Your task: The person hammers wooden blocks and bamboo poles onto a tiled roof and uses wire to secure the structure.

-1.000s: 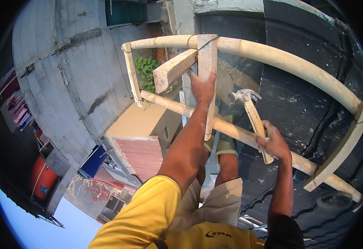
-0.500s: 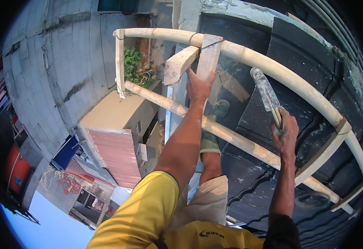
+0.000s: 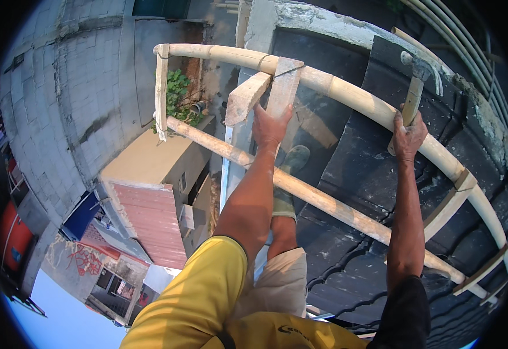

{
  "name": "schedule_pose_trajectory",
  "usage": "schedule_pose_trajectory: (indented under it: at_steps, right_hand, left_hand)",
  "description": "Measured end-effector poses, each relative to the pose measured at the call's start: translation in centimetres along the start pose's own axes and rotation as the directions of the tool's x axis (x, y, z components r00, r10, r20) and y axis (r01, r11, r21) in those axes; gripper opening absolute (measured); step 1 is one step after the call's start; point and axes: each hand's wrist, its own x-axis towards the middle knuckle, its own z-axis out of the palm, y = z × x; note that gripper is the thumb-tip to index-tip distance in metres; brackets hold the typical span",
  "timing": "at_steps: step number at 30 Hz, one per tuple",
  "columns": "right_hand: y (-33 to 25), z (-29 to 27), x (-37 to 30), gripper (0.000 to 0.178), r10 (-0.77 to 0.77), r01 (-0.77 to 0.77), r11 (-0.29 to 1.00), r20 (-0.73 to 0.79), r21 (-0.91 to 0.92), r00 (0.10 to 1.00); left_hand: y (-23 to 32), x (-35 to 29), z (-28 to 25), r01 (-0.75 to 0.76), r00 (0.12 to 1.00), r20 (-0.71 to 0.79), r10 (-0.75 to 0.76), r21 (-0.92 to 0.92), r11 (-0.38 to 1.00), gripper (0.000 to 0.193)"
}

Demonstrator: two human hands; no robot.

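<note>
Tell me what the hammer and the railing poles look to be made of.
Hammer: pale, grainy handle, likely bare wood; dull grey claw head, apparently steel. Top pole and lower pole: round, tan, unpainted, with ring-like joints, so probably bamboo, possibly peeled timber.

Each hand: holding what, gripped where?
Right hand: hammer, low on its wooden handle. Left hand: upright wooden slat, at mid-height.

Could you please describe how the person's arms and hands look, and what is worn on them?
Both hands are bare, with no gloves, rings or watch visible. The left hand belongs to an arm that is bare up to a short yellow sleeve. The right hand belongs to an arm bare up to a short black sleeve.
</note>
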Motion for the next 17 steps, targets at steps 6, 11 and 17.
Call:
schedule_pose_trajectory:
  at_steps: [6, 11, 17]
  right_hand:
    - [0.0, 0.6, -0.1, 0.027, -0.01, 0.006, 0.998, -0.056, -0.067, 0.998]
    - [-0.3, 0.4, 0.1, 0.029, -0.031, 0.026, 0.992, -0.045, -0.124, 0.999]
    - [0.4, 0.6, 0.4, 0.032, 0.012, -0.015, 0.987, -0.02, -0.162, 1.0]
  left_hand:
    - [-0.7, 0.3, 0.4, 0.0, 1.0, -0.025, 0.001, 0.046, 0.999, 0.103]
    - [-0.2, 0.2, -0.1, 0.009, 1.0, -0.003, -0.009, 0.041, 0.999, 0.098]
    - [-0.2, 0.5, -0.2, 0.017, 0.997, 0.074, -0.019, 0.019, 1.0, 0.096]
